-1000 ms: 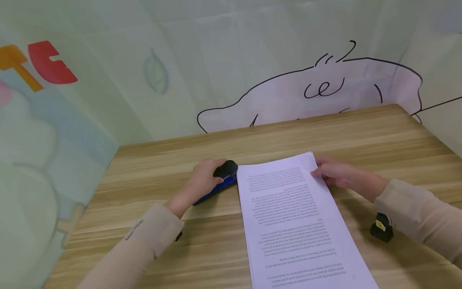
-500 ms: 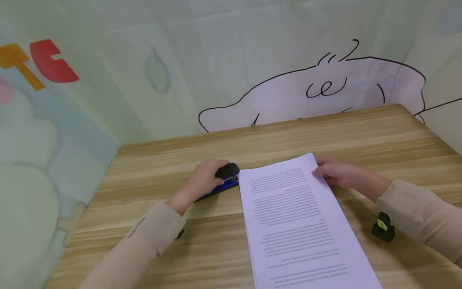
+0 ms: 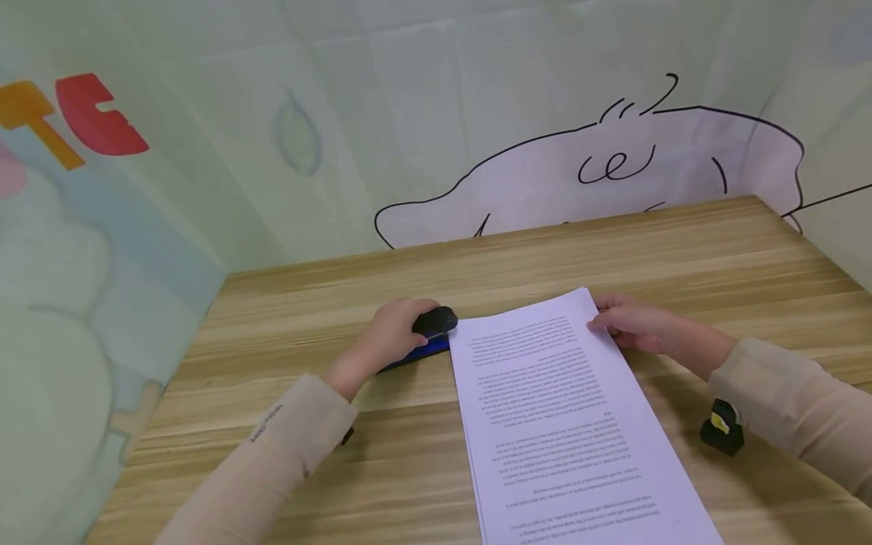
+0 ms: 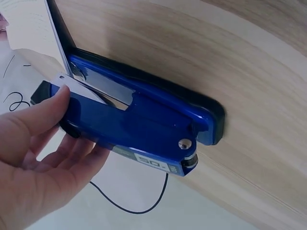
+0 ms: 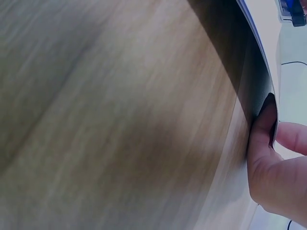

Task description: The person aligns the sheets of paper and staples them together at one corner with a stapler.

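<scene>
A blue and black stapler (image 4: pixel 124 120) stands on the wooden table, its upper arm raised from the base in the left wrist view. My left hand (image 3: pixel 390 333) grips that upper arm near its front end, thumb on one side and fingers curled on the other. The near corner of a stack of printed paper (image 3: pixel 538 409) sits between the stapler's arm and base. My right hand (image 3: pixel 633 324) pinches the stack's far right edge, thumb on top and fingers beneath, as the right wrist view (image 5: pixel 273 158) shows. That edge is lifted off the table.
The wooden table (image 3: pixel 286 318) reaches back to a wall sheet (image 3: pixel 381 136) with cartoon drawings. Black wrist devices, one with a yellow mark (image 3: pixel 722 428), hang below the sleeves. The paper runs past the bottom of the head view.
My left hand and the stapler have shifted slightly right, up to the paper's top left corner. My right hand keeps its pinch on the stack, nearly still.
</scene>
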Available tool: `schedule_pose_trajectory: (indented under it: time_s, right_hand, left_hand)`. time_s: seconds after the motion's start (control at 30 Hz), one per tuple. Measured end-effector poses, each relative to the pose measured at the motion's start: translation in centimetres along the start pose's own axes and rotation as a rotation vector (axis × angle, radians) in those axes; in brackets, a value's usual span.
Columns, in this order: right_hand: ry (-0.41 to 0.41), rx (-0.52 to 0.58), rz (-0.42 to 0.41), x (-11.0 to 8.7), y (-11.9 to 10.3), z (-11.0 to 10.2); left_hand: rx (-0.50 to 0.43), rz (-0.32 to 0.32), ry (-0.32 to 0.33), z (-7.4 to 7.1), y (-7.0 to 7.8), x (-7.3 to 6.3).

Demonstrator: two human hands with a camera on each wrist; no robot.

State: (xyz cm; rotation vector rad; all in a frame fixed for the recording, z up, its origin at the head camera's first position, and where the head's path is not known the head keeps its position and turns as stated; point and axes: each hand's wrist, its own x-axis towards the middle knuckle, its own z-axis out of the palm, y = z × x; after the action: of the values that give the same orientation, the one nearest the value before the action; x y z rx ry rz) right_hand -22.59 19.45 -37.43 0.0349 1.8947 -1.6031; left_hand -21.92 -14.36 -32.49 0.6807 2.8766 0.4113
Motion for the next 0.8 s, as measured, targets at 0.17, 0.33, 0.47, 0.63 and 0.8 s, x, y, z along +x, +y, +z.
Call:
schedule_pose_trajectory:
  time_s: [0.17, 0.33, 0.47, 0.63, 0.8]
  right_hand:
    - [0.002, 0.001, 0.009, 0.1, -0.1, 0.1]
    - [0.011, -0.010, 0.015, 0.1, 0.0, 0.1]
    - [0.016, -0.010, 0.018, 0.1, 0.0, 0.2]
    - [0.013, -0.008, 0.014, 0.2, 0.1, 0.1]
    - [0.002, -0.011, -0.001, 0.3, 0.2, -0.1]
  left_hand:
    - [-0.052, 0.001, 0.005, -0.3, -0.5, 0.6]
    - [-0.112, -0.032, 0.084, -0.9, -0.6, 2.3]
    - [-0.099, -0.049, 0.130, -0.7, -0.3, 4.0]
    - [-0.076, -0.052, 0.149, 0.5, 0.2, 5.9]
    - [-0.123, -0.141, 0.109, 1.3, 0.6, 7.1]
